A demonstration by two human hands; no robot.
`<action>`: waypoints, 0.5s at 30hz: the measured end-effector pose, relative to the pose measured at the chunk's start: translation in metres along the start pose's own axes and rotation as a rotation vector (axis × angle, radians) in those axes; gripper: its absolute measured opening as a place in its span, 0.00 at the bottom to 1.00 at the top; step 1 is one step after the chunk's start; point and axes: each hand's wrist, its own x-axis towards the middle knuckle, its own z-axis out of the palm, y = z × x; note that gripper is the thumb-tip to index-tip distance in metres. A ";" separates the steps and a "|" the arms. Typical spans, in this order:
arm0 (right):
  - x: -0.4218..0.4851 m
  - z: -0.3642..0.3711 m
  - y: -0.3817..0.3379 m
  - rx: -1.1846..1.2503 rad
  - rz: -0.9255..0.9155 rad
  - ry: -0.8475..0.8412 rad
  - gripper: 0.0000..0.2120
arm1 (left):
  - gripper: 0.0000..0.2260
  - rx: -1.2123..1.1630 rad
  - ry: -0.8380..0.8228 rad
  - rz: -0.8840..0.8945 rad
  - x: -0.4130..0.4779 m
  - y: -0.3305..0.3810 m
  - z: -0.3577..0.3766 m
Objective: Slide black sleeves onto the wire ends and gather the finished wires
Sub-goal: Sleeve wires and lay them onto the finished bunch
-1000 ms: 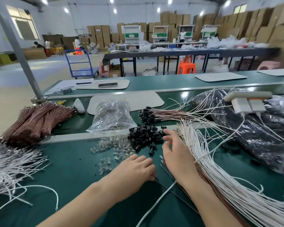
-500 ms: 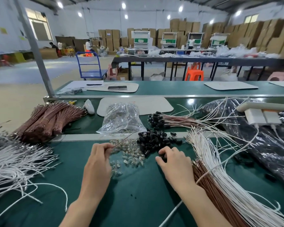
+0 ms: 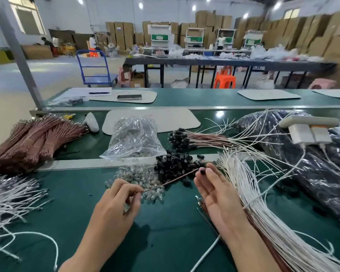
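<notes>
My left hand (image 3: 114,209) pinches a thin brown wire (image 3: 171,180) that slants up to the right. My right hand (image 3: 214,195) pinches a black sleeve (image 3: 202,171) at its fingertips, right at the wire's tip. Behind them lies a pile of loose black sleeves (image 3: 175,165) on the green table (image 3: 165,232). Finished wires with black sleeves (image 3: 185,139) lie in a bunch further back. A thick fan of white and brown wires (image 3: 263,213) runs under my right forearm.
Small clear bulbs (image 3: 137,179) are scattered by my left hand, with a clear bag (image 3: 133,138) of them behind. Brown wire bundles (image 3: 33,138) and white wires (image 3: 8,199) lie at left. A dark plastic bag (image 3: 312,163) and white chargers (image 3: 310,132) sit at right.
My left hand lifted the brown wire and swung its tip rightward. My right hand took a black sleeve from the pile and turned palm-in to meet the wire tip.
</notes>
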 end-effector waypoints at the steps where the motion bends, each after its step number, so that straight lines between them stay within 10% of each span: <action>1: 0.000 0.000 0.000 0.032 0.011 -0.009 0.16 | 0.06 0.001 0.000 0.003 0.000 0.000 0.000; 15: -0.004 0.005 0.006 0.114 0.050 -0.054 0.14 | 0.07 -0.008 -0.002 -0.023 -0.001 0.002 -0.001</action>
